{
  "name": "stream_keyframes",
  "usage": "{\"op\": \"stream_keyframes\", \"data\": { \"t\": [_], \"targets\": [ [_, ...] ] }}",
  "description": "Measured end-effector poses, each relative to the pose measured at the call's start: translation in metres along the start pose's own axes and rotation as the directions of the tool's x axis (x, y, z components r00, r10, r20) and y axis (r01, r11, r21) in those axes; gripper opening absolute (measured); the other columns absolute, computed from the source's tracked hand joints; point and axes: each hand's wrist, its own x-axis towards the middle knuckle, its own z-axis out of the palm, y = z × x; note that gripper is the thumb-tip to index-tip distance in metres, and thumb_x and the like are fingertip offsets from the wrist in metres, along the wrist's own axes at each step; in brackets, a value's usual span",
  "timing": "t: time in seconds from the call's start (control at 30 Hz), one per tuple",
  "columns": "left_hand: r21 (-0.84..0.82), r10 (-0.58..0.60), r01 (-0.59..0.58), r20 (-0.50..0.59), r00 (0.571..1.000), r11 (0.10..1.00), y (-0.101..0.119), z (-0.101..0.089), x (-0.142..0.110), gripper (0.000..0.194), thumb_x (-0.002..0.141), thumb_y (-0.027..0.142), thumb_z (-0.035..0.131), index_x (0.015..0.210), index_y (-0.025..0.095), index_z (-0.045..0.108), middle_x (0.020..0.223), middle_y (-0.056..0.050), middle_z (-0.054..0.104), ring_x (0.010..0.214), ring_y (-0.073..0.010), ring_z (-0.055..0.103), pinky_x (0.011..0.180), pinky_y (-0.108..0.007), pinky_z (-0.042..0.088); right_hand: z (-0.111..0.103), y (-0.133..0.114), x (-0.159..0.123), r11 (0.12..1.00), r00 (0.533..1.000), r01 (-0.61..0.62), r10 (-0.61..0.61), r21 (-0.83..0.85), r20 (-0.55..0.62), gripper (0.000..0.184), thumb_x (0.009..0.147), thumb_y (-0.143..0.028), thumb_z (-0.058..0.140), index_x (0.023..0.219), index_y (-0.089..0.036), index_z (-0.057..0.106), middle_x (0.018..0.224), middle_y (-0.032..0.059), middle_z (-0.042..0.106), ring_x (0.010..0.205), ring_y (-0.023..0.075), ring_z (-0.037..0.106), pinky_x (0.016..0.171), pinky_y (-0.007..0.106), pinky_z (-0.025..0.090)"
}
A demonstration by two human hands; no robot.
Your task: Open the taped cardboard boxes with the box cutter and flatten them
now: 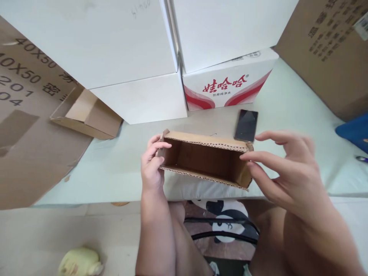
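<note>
An open, narrow brown cardboard box (205,178) is held in front of me at the table's near edge, its hollow inside facing up toward me. My left hand (153,163) grips the box's left end, with fingers around the wall. At the other end, my right hand (287,172) pinches the right wall between thumb and index finger, while another finger is stretched out above the corner. Just behind the box's right corner lies a black smartphone (246,125), flat on the table.
White boxes (138,101) and a white carton with red print (227,90) stand at the back. Large brown cartons flank both sides (330,57). A smaller open cardboard box (94,115) sits at left. On the floor lies a yellow bottle (80,262). A blue object (355,130) is at right.
</note>
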Motion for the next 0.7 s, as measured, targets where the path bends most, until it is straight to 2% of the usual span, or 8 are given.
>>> {"op": "stream_keyframes", "data": {
  "t": [0.1, 0.3, 0.37, 0.43, 0.5, 0.57, 0.63, 0.7],
  "targets": [
    [-0.016, 0.025, -0.025, 0.017, 1.000, 1.000, -0.001, 0.001, -0.001, 0.034, 0.053, 0.024, 0.054, 0.076, 0.024, 0.079, 0.121, -0.008, 0.062, 0.134, -0.0358, 0.051, 0.112, -0.047, 0.041, 0.005, 0.002, -0.002, 0.997, 0.993, -0.079, 0.078, 0.014, 0.083, 0.019, 0.089, -0.018, 0.059, 0.097, -0.024, 0.075, 0.138, 0.0141, 0.056, 0.126, 0.0358, 0.057, 0.099, 0.055, 0.051],
    [0.031, 0.056, -0.059, 0.071, 0.996, 0.998, -0.005, -0.005, 0.000, 0.032, 0.052, 0.028, 0.058, 0.077, 0.023, 0.077, 0.120, -0.009, 0.065, 0.128, -0.0360, 0.055, 0.106, -0.047, 0.046, 0.014, 0.000, 0.001, 0.964, 0.969, -0.244, 0.239, 0.102, 0.058, 0.047, 0.080, -0.007, 0.049, 0.118, -0.025, 0.070, 0.132, 0.0117, 0.064, 0.117, 0.0288, 0.066, 0.096, 0.046, 0.056],
    [-0.010, 0.057, -0.056, 0.118, 0.991, 0.998, -0.006, -0.007, 0.000, 0.030, 0.056, 0.030, 0.062, 0.081, 0.024, 0.075, 0.121, -0.009, 0.068, 0.123, -0.0349, 0.059, 0.104, -0.047, 0.048, 0.017, 0.002, 0.002, 0.946, 0.958, -0.285, 0.278, 0.157, 0.069, 0.053, 0.076, -0.005, 0.048, 0.120, -0.026, 0.069, 0.130, 0.0101, 0.065, 0.117, 0.0274, 0.066, 0.098, 0.043, 0.055],
    [-0.069, 0.065, -0.053, 0.177, 0.982, 0.996, -0.008, -0.008, -0.001, 0.029, 0.062, 0.034, 0.066, 0.088, 0.024, 0.074, 0.118, -0.008, 0.073, 0.122, -0.0337, 0.062, 0.110, -0.049, 0.045, 0.020, 0.005, 0.002, 0.924, 0.950, -0.311, 0.302, 0.224, 0.077, 0.053, 0.075, -0.005, 0.049, 0.120, -0.026, 0.068, 0.128, 0.0088, 0.066, 0.118, 0.0268, 0.065, 0.099, 0.043, 0.055],
    [-0.082, 0.067, -0.049, 0.233, 0.970, 0.995, -0.009, -0.008, -0.001, 0.028, 0.070, 0.040, 0.068, 0.093, 0.025, 0.073, 0.114, -0.008, 0.077, 0.126, -0.0321, 0.061, 0.120, -0.050, 0.034, 0.027, 0.009, 0.002, 0.892, 0.939, -0.343, 0.326, 0.295, 0.105, 0.047, 0.080, -0.010, 0.051, 0.121, -0.027, 0.067, 0.129, 0.0084, 0.065, 0.119, 0.0276, 0.063, 0.100, 0.045, 0.054],
    [-0.043, 0.053, -0.044, 0.266, 0.963, 0.998, -0.011, -0.008, -0.001, 0.029, 0.080, 0.049, 0.066, 0.094, 0.025, 0.073, 0.112, -0.009, 0.078, 0.135, -0.0307, 0.056, 0.127, -0.048, 0.024, 0.036, 0.012, 0.001, 0.853, 0.920, -0.392, 0.360, 0.344, 0.156, 0.037, 0.089, -0.023, 0.054, 0.124, -0.027, 0.066, 0.124, 0.0090, 0.065, 0.116, 0.0280, 0.063, 0.099, 0.046, 0.054],
    [0.005, 0.029, -0.031, 0.263, 0.964, 1.000, -0.013, -0.007, -0.001, 0.038, 0.086, 0.060, 0.061, 0.093, 0.025, 0.074, 0.114, -0.010, 0.078, 0.143, -0.0302, 0.049, 0.128, -0.049, 0.022, 0.045, 0.015, 0.001, 0.823, 0.893, -0.448, 0.395, 0.351, 0.213, 0.037, 0.094, -0.037, 0.055, 0.128, -0.027, 0.065, 0.114, 0.0088, 0.062, 0.108, 0.0265, 0.064, 0.097, 0.048, 0.055],
    [0.035, 0.011, -0.021, 0.246, 0.969, 0.999, -0.016, -0.005, 0.000, 0.050, 0.084, 0.072, 0.060, 0.094, 0.025, 0.074, 0.117, -0.011, 0.077, 0.150, -0.0307, 0.042, 0.127, -0.050, 0.024, 0.055, 0.018, 0.000, 0.810, 0.871, -0.485, 0.415, 0.329, 0.264, 0.042, 0.094, -0.047, 0.057, 0.131, -0.028, 0.064, 0.110, 0.0081, 0.057, 0.106, 0.0261, 0.063, 0.099, 0.049, 0.054]
  ]
}}
